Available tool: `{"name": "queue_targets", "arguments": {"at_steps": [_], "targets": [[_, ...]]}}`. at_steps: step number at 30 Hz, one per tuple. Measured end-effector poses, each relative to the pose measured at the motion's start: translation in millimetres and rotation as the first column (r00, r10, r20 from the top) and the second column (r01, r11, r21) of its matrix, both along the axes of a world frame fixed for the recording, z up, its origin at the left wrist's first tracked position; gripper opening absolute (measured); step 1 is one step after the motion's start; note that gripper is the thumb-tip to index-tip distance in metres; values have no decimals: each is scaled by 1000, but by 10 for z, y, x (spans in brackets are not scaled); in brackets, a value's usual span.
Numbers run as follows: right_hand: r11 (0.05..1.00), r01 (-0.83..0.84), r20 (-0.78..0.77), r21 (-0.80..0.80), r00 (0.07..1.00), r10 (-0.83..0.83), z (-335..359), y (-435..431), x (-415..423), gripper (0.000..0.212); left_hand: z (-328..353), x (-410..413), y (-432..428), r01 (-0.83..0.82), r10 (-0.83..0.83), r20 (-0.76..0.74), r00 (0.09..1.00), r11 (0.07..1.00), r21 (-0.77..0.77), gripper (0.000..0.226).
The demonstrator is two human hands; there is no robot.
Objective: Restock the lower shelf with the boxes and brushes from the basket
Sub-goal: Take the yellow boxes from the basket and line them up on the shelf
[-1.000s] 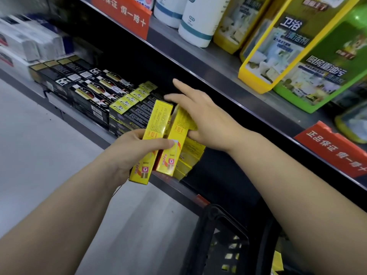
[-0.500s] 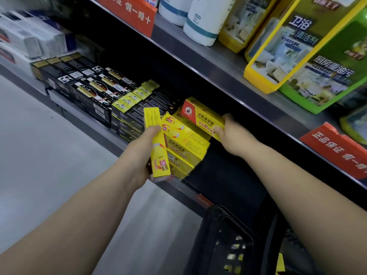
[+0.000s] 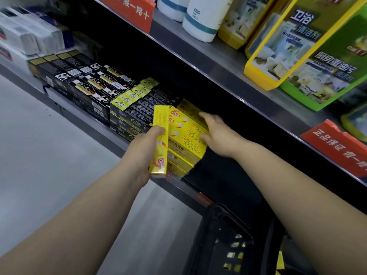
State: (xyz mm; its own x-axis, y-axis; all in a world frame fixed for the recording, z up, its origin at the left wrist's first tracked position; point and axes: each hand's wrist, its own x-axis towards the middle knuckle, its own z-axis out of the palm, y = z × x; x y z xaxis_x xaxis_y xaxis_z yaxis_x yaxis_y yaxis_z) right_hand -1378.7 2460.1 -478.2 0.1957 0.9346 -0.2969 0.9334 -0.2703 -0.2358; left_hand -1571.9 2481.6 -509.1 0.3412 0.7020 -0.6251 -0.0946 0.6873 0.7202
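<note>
Our left hand (image 3: 146,147) grips one box (image 3: 159,139) upright at the near edge of the lower shelf (image 3: 95,126). Our right hand (image 3: 216,133) lies flat, fingers spread, on the yellow stack (image 3: 186,139). We should square that stack first, then lay the box flush against it.

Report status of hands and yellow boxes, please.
Left hand grips one yellow box. Right hand flat on yellow box stack, lower shelf. Nothing seen in the way.

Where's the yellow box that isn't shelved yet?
Head view, centre: the yellow box is gripped in the left hand at the lower shelf's front edge, just left of the yellow stack that the right hand touches.
</note>
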Motion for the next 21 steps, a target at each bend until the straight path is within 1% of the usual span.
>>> {"name": "queue_targets", "arguments": {"at_steps": [2,3,4,5,6,7,8,9,10,12,14,15,16,18,19,21], "targets": [[969,-201,41,143,980,197,156,-50,-147,84,5,-24,23,37,-36,-13,999,997,69,33],[936,-296,81,188,955,286,226,-73,-218,89,18,-43,36,65,-63,-22,998,992,105,34],[902,-372,123,218,928,353,281,-97,-276,89,35,-65,46,103,-100,-29,995,985,140,34],[873,-426,153,237,904,399,326,-118,-316,83,50,-87,53,147,-145,-27,989,974,173,30],[853,-458,165,250,888,429,360,-139,-337,72,63,-99,58,184,-183,-23,983,961,208,25],[842,-475,166,253,879,446,385,-156,-335,59,71,-105,62,197,-199,-18,980,950,243,20],[846,-475,161,244,880,448,397,-175,-314,51,86,-99,61,175,-180,-8,984,949,263,19],[867,-444,137,225,896,423,392,-196,-274,47,90,-89,69,121,-127,6,992,957,262,21],[906,-374,93,197,927,363,379,-222,-223,45,83,-72,78,60,-64,9,998,966,252,27],[976,-157,-8,149,987,160,337,-265,-132,40,48,-41,93,-2,11,-35,999,969,249,33],[988,74,-60,132,996,-66,262,-244,-48,39,16,-20,80,8,6,-58,998,973,229,27],[978,158,-38,135,987,-154,222,-200,-2,42,-10,-7,58,41,-27,-65,998,975,219,23],[970,198,32,143,978,-205,183,-138,50,43,-36,16,26,92,-75,-85,994,972,214,21],[965,212,165,155,957,-237,110,15,145,40,-81,68,-42,185,-160,-133,978,960,211,32],[962,222,186,159,950,-250,76,95,180,37,-88,90,-72,209,-182,-141,973,956,206,40],[963,243,172,120,950,-261,-18,248,223,37,-98,133,-113,245,-219,-139,966,947,208,53]]}}
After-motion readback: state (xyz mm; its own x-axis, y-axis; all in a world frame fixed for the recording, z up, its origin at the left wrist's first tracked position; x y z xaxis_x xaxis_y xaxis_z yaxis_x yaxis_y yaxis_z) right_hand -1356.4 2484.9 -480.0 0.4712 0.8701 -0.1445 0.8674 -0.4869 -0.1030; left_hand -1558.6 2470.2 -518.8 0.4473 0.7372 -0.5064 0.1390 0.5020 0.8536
